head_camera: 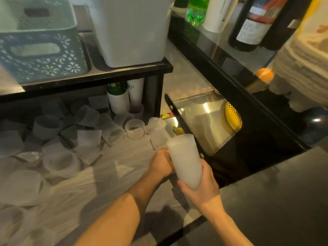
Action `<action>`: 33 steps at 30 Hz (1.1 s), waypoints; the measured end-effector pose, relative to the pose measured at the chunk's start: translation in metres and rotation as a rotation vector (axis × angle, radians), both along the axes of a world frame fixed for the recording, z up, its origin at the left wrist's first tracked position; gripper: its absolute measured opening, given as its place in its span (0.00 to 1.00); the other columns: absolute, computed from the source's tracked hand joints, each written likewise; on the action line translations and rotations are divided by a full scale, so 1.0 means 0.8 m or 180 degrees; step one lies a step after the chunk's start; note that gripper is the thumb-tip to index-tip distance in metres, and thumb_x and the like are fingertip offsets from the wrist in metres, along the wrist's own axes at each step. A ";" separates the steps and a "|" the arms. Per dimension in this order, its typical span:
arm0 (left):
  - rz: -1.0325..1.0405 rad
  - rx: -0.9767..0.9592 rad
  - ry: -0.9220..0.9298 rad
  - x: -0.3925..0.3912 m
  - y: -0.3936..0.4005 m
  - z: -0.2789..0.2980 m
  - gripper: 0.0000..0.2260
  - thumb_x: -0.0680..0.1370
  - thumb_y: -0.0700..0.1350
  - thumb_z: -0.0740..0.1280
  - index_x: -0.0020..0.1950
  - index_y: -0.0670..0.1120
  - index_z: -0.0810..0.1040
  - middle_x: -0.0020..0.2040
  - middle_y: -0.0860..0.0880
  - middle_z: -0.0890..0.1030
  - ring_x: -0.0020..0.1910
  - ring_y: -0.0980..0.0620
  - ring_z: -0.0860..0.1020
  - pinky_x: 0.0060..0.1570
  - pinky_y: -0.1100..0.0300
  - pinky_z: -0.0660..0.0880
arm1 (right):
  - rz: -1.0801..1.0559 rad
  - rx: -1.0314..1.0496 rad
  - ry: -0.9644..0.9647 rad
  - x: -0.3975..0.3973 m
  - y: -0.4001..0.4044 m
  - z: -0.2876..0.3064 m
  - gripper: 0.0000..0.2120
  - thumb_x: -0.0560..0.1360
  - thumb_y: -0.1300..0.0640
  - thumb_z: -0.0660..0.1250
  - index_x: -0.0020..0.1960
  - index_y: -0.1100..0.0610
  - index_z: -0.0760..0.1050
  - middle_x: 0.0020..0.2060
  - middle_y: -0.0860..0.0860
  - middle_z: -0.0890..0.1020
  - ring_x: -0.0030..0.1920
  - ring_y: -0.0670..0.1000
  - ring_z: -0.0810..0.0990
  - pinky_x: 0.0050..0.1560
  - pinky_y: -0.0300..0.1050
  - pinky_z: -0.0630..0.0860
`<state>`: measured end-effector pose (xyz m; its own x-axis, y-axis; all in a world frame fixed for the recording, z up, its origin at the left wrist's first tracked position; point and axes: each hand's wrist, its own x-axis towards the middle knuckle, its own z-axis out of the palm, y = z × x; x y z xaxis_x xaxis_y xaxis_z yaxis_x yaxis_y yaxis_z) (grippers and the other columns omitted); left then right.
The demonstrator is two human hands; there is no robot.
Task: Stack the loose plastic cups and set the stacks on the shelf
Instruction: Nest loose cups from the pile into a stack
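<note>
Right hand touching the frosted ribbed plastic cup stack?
Touching. The head view shows the right hand wrapped around the lower end of the frosted ribbed plastic cup stack, fingers pressed on its wall with no gap.

The scene is dim with a warm yellow-green cast. Bright glare streaks sit on the steel tray at about 2 o'clock of centre, and light patches fall on the wood-grain surface. The forearms throw dark shadows toward 6 o'clock. Loose cups at 9 o'clock are smeared by blur, and wide-angle distortion bends the shelf and the bottles at 1 o'clock.
</note>
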<state>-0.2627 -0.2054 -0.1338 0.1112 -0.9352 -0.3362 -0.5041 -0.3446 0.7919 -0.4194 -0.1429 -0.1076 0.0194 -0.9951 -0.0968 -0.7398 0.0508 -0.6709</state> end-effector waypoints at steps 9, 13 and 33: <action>-0.1191 -0.0239 -0.0368 0.038 0.006 0.005 0.20 0.68 0.60 0.73 0.56 0.57 0.75 0.56 0.54 0.79 0.55 0.53 0.77 0.56 0.50 0.78 | 0.0076 0.0022 -0.0044 0.004 -0.002 0.003 0.47 0.63 0.40 0.77 0.71 0.46 0.52 0.56 0.41 0.63 0.54 0.44 0.68 0.51 0.45 0.74; -0.0343 -0.0306 -0.0150 0.078 0.011 0.016 0.29 0.73 0.57 0.72 0.71 0.53 0.69 0.62 0.51 0.75 0.57 0.51 0.76 0.51 0.57 0.77 | 0.0239 0.0025 -0.0104 0.009 -0.004 0.007 0.46 0.63 0.39 0.76 0.71 0.45 0.53 0.57 0.42 0.64 0.54 0.45 0.69 0.51 0.45 0.74; 0.1525 -0.1358 0.1359 0.162 0.106 0.096 0.29 0.72 0.62 0.70 0.71 0.53 0.71 0.62 0.52 0.78 0.59 0.63 0.77 0.60 0.63 0.73 | 0.1636 -0.0205 -0.0171 0.104 -0.002 0.015 0.40 0.66 0.37 0.74 0.67 0.36 0.51 0.59 0.41 0.65 0.56 0.42 0.68 0.49 0.36 0.69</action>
